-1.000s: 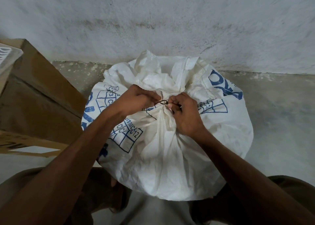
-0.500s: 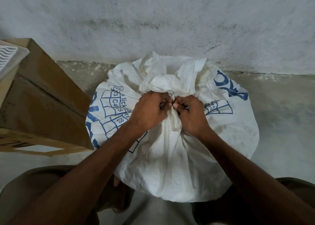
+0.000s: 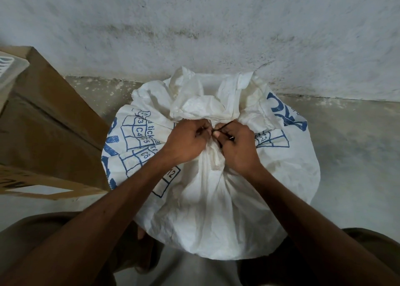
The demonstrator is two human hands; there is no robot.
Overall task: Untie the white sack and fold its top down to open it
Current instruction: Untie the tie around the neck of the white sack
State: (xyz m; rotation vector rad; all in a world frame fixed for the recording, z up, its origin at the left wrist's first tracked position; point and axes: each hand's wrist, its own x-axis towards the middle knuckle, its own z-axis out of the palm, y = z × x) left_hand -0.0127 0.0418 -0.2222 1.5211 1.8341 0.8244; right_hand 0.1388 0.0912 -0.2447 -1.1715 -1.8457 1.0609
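Observation:
A full white sack with blue print stands on the floor in front of me, its top gathered into a bunched neck. A thin dark tie is wound round that neck. My left hand has its fingers curled at the left of the neck, pinching the tie. My right hand pinches the tie from the right, and a short dark strand runs across its fingers. Loose crumpled sack fabric stands above both hands. The knot itself is mostly hidden by my fingers.
A brown cardboard box lies close on the left of the sack. A rough pale wall rises right behind the sack. Bare concrete floor stretches to the right. My knees flank the sack at the bottom.
Both hands came together at the sack's neck. The small dark loop between them a second ago is gone, and a strand now lies across my right fingers. The view shifted slightly.

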